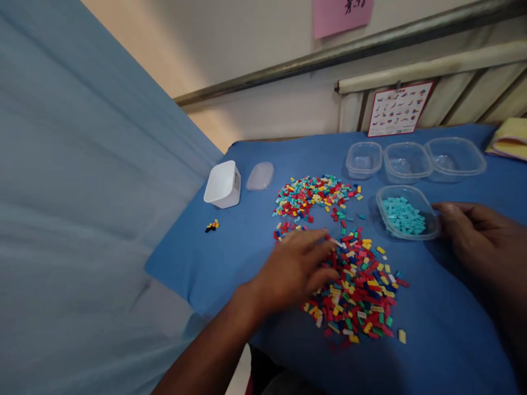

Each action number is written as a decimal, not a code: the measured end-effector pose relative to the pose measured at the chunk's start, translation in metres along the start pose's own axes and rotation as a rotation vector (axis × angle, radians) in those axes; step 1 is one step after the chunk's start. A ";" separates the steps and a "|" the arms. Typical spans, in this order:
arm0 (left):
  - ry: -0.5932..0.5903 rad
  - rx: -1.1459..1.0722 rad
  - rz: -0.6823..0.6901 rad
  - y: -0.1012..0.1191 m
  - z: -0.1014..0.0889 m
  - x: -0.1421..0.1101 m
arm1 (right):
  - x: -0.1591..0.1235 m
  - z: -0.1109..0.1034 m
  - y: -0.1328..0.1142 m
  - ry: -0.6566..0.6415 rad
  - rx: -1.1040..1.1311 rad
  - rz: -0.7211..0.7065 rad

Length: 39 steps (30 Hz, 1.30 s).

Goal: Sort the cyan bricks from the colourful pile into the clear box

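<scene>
My left hand reaches over the near pile of small plastic bricks, its fingers spread and slightly blurred. This pile mixes red, yellow, green, blue and white pieces. At the right, my right hand grips the side of a clear plastic container, thumb on the rim and the other fingers partly hidden. Turquoise bricks lie inside that container. Behind my left hand spreads a second pile of mixed bricks, with many turquoise pieces among the red and yellow ones.
Three clear containers stand in a row at the back right. Far left are a white tub, a translucent lid and a few black and yellow bricks. A picture card leans behind; a yellow cloth lies far right.
</scene>
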<state>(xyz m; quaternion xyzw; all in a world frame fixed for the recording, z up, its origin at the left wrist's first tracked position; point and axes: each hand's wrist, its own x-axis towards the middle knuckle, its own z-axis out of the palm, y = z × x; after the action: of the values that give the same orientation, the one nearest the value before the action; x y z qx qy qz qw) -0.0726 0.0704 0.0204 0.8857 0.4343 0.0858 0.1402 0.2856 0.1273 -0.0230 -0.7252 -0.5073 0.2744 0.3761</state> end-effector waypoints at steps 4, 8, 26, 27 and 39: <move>0.167 0.046 -0.611 -0.030 -0.022 -0.010 | 0.005 0.003 0.006 -0.012 -0.023 -0.007; 0.060 0.125 -0.739 -0.038 -0.022 0.006 | 0.010 0.009 0.013 0.063 0.022 -0.030; -0.090 0.108 -0.652 -0.031 -0.012 -0.001 | 0.005 0.006 0.014 0.043 -0.052 -0.052; -0.092 0.083 -0.636 -0.032 -0.013 -0.004 | 0.004 0.006 0.012 0.046 -0.047 -0.046; -0.051 -0.007 -0.510 -0.041 -0.008 -0.018 | 0.003 0.009 0.001 0.090 -0.048 -0.044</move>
<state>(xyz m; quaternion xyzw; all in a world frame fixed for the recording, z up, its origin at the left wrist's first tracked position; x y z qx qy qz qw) -0.1162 0.0808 0.0141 0.7489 0.6396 0.0269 0.1712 0.2806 0.1321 -0.0289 -0.7343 -0.5123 0.2208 0.3868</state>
